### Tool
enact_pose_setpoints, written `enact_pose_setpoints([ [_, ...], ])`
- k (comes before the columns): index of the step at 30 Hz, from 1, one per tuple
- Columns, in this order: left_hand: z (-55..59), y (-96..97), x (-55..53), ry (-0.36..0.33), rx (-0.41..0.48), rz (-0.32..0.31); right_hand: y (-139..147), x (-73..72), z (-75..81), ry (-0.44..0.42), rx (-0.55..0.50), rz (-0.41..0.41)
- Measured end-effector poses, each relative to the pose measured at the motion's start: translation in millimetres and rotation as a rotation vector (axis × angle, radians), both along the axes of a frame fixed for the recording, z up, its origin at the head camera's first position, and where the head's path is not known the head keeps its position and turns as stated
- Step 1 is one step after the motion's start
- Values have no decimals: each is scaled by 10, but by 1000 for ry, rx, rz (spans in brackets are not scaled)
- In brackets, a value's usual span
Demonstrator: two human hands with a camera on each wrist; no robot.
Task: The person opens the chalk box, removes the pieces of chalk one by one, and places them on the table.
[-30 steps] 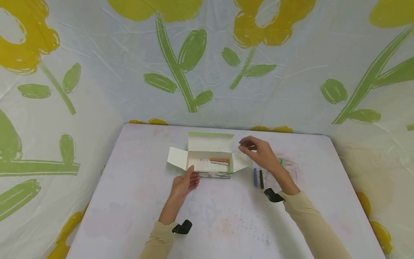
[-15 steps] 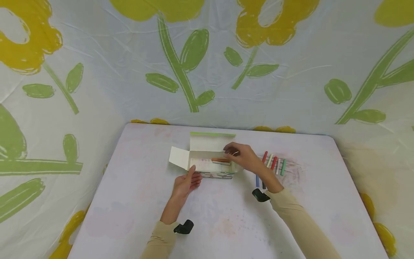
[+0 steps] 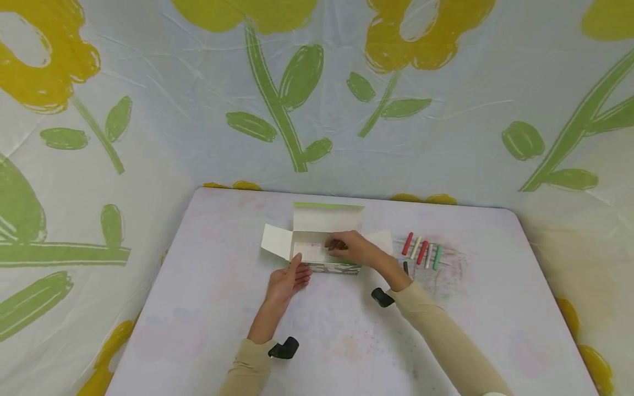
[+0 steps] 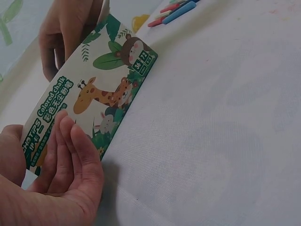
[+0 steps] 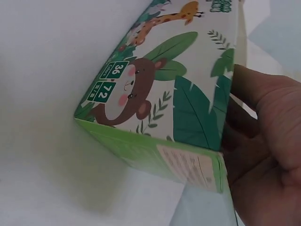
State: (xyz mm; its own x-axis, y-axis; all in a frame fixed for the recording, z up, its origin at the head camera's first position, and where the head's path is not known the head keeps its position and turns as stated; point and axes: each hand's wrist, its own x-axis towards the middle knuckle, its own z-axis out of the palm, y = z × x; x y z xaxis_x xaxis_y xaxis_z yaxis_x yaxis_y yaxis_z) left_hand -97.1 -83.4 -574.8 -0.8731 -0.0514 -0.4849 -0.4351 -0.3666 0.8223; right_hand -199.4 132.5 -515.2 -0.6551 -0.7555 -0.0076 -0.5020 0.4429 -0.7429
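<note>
A chalk box [image 3: 334,268] with printed animals stands on the table, lid and side flaps folded out. My left hand [image 3: 284,283] pinches its front wall, thumb at the rim and fingers along the outside, as the left wrist view shows too. My right hand [image 3: 354,246] reaches over the right end into the box, fingers curled down inside. The orange and white chalk sticks in there are hidden behind it, and I cannot tell whether its fingertips hold one. In the right wrist view, that hand [image 5: 268,141] is behind the box wall.
Right of the box lie several chalk sticks: a red one [image 3: 407,243], a pale yellow one [image 3: 415,248], a green one [image 3: 437,257] and others. A dark chalk stick [image 3: 405,268] and a blue one [image 4: 179,12] lie nearer. Chalk smudges mark the white table [image 3: 208,264].
My right hand has moved left from above the right flap and down into the box, covering the chalk sticks inside. My left hand keeps its hold on the box.
</note>
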Motion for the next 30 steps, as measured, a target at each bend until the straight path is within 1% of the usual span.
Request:
enact_pose_setpoints([
  [3, 3, 5, 5, 2, 4, -1, -56, -25, 6, -34, 59, 58],
  [7, 9, 15, 9, 3, -5, 1, -126, -62, 15, -106, 175, 99],
  [12, 21, 42, 4, -1, -20, 21, -204, -144, 4, -154, 299, 145],
  [14, 24, 54, 2, -3, -19, 32, -232, -175, 13, -167, 343, 158],
  [19, 43, 78, 12, 3, -16, 46, -283, -215, 49, -218, 447, 157],
  [23, 41, 83, 22, 8, -4, 46, -304, -223, 64, -223, 489, 172],
  [30, 32, 75, 25, 16, -9, 46, -310, -225, 69, -200, 497, 202],
])
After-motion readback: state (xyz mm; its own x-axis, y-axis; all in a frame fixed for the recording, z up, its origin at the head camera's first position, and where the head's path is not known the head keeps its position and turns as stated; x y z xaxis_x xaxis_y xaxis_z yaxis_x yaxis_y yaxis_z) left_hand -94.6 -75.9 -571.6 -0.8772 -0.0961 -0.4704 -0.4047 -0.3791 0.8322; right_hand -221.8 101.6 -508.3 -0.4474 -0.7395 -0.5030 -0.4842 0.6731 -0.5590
